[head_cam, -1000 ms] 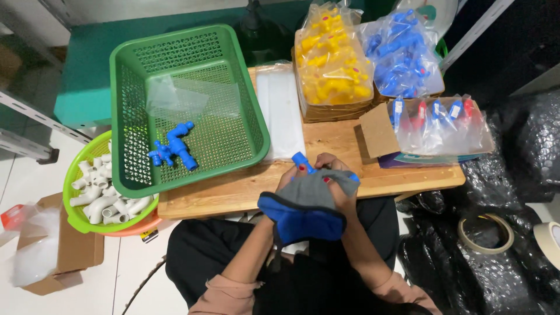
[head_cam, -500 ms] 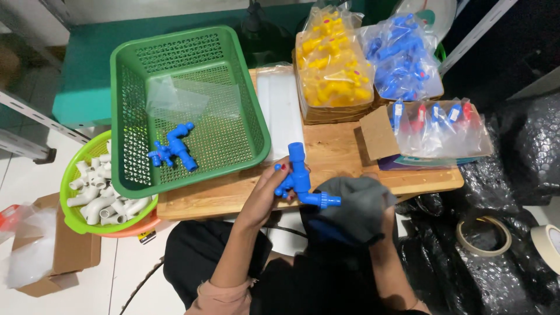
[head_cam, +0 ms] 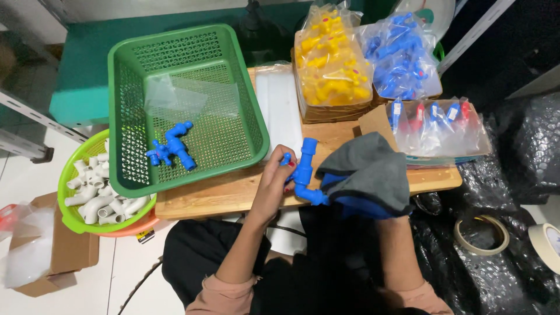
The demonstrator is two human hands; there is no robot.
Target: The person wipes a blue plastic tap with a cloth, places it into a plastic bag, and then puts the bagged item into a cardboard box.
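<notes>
One blue tap [head_cam: 174,149] lies in the basket [head_cam: 245,105]; my left hand [head_cam: 274,181] pinches a second tap [head_cam: 304,172] while my right hand [head_cam: 373,195], closed in a cloth [head_cam: 364,169], grips its end, with bagfuls [head_cam: 399,55] left.

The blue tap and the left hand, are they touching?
Touching. The head view shows the left hand with its fingers wrapped on the blue tap; there is no gap between them.
</notes>
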